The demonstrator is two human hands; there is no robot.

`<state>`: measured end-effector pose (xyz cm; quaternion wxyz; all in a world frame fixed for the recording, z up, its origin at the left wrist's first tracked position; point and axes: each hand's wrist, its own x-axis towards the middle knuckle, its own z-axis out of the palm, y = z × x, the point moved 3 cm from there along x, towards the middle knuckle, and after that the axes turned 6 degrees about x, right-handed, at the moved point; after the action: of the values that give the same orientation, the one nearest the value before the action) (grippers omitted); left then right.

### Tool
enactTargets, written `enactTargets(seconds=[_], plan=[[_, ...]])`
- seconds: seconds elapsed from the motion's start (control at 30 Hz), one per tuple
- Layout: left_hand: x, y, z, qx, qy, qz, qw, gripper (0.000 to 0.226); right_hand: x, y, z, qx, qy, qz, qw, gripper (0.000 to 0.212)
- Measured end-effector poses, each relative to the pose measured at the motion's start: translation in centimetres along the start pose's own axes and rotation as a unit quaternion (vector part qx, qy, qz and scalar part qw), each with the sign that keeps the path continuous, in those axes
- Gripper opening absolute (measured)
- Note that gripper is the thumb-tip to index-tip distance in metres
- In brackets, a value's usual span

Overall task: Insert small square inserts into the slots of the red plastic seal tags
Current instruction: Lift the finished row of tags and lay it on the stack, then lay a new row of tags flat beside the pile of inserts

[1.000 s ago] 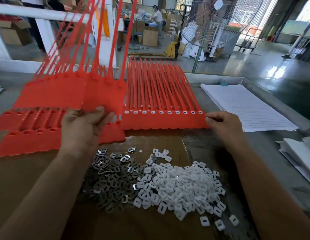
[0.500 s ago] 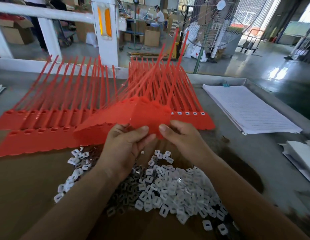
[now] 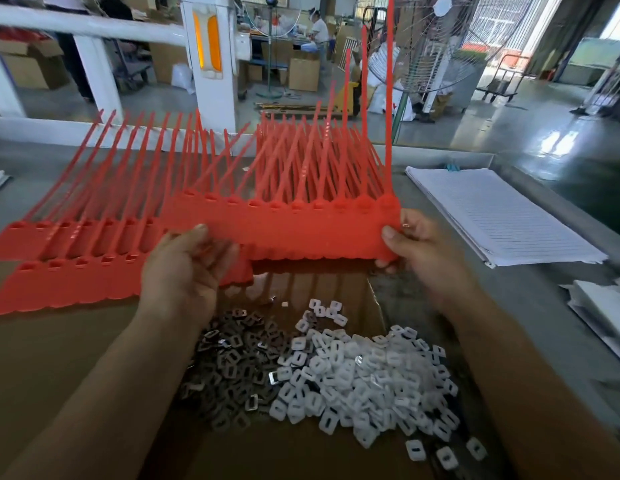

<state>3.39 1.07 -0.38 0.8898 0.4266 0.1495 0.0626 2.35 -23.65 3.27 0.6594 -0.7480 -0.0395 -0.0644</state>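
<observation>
We count one strip of red seal tags lifted off the desk, ten tags side by side, their tails pointing up toward 12 o'clock. Our left hand grips the strip's left part, thumb on the front face and fingers behind it. Our right hand pinches the right end between thumb and curled fingers. Two more red strips lie flat at 9 o'clock, one row overlapping the other; the left hand hides their near right corner. The raised strip blocks our view of whatever lies directly behind it. Below the hands at 6 o'clock sit two loose heaps touching each other: white square inserts on the right and dark metal inserts on the left, too many to count. Both rest on a brown cardboard sheet laid over the grey desk. One stack of lined paper lies at 2 o'clock, another pile of white sheets at 4 o'clock. Beyond the desk we see a workshop floor, a white pillar, a standing fan and cardboard boxes.
</observation>
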Motion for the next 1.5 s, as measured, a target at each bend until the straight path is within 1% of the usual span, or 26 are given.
enactTargets(seconds=[0.07,0.2,0.27,0.33,0.4,0.43,0.47,0.5,0.53,0.57,0.6,0.67,0.77,0.83,0.9,1.0,1.03,1.1,1.13,1.17,1.23,1.3,1.37,1.43,1.5], plan=[[0.6,0.3,-0.6,0.026,0.017,0.018,0.999,0.024,0.2,0.2,-1.0,-0.014,0.014,0.009,1.000,0.018],[0.7,0.4,-0.6,0.077,0.006,0.041,0.996,0.027,0.6,0.4,-2.7,-0.067,0.037,0.008,0.997,0.018],[0.6,0.3,-0.5,0.141,-0.001,0.057,0.988,0.031,0.6,0.6,-3.7,-0.080,0.045,0.020,0.996,0.017],[0.4,0.1,-0.3,0.251,-0.025,0.086,0.964,0.039,0.5,0.8,-5.0,-0.085,0.053,0.042,0.994,0.015],[0.0,-0.4,0.2,0.351,-0.064,0.132,0.925,0.046,0.4,1.2,-6.2,-0.101,0.055,0.066,0.991,0.018],[-0.2,-0.6,0.5,0.401,-0.077,0.166,0.897,0.049,0.5,1.4,-6.7,-0.116,0.052,0.079,0.989,0.020],[-0.3,-0.9,0.7,0.469,-0.084,0.210,0.854,0.053,0.5,1.6,-7.0,-0.132,0.048,0.093,0.986,0.020],[-0.4,-1.2,0.9,0.542,-0.089,0.247,0.799,0.059,0.5,1.9,-7.3,-0.143,0.045,0.105,0.983,0.021],[-0.5,-1.5,1.0,0.601,-0.091,0.271,0.746,0.062,0.6,2.1,-7.4,-0.149,0.046,0.115,0.981,0.021],[-0.6,-1.7,1.1,0.643,-0.090,0.285,0.705,0.062,0.6,2.3,-7.6,-0.156,0.049,0.124,0.979,0.021],[-0.7,-1.8,1.1,0.669,-0.088,0.293,0.677,0.060,0.6,2.6,-7.8,-0.164,0.054,0.134,0.976,0.020],[-0.6,-1.8,1.0,0.696,-0.081,0.302,0.646,0.051,0.6,3.3,-8.1,-0.192,0.059,0.161,0.966,0.016],[-0.4,-1.8,1.0,0.710,-0.082,0.301,0.631,0.046,0.8,4.1,-8.5,-0.250,0.066,0.195,0.946,0.005],[-0.2,-1.9,0.9,0.719,-0.082,0.295,0.624,0.041,1.0,4.3,-8.4,-0.275,0.072,0.203,0.937,0.007],[0.0,-2.0,0.7,0.726,-0.082,0.294,0.616,0.036,1.0,4.4,-8.3,-0.274,0.080,0.207,0.936,0.014],[0.1,-2.0,0.6,0.726,-0.089,0.286,0.619,0.035,1.0,4.4,-8.5,-0.282,0.092,0.202,0.933,0.013],[0.1,-2.0,0.6,0.726,-0.092,0.285,0.619,0.035,1.1,4.3,-8.6,-0.306,0.092,0.198,0.927,0.018],[0.1,-1.8,0.7,0.728,-0.100,0.286,0.614,0.037,1.3,4.2,-8.7,-0.368,0.094,0.185,0.907,0.037],[0.1,-1.8,0.8,0.729,-0.105,0.286,0.613,0.038,1.4,4.1,-8.6,-0.391,0.101,0.172,0.899,0.043],[0.1,-1.8,0.7,0.730,-0.108,0.286,0.612,0.040,1.4,3.8,-8.4,-0.403,0.110,0.149,0.896,0.044],[0.0,-1.7,0.7,0.732,-0.111,0.285,0.609,0.043,1.3,2.9,-7.4,-0.398,0.123,0.084,0.905,0.033],[0.0,-1.6,0.7,0.736,-0.113,0.285,0.604,0.046,1.2,1.9,-5.5,-0.352,0.090,0.023,0.931,0.016],[-0.1,-1.6,0.7,0.747,-0.117,0.278,0.593,0.049,0.7,0.8,-3.0,-0.304,0.013,-0.024,0.952,0.007],[-0.2,-1.7,0.7,0.758,-0.114,0.270,0.582,0.051,0.0,0.0,-0.8,-0.302,-0.067,-0.052,0.950,0.017],[-0.4,-1.7,0.7,0.768,-0.102,0.264,0.575,0.053,-0.6,-0.3,1.2,-0.310,-0.132,-0.054,0.940,0.020]])
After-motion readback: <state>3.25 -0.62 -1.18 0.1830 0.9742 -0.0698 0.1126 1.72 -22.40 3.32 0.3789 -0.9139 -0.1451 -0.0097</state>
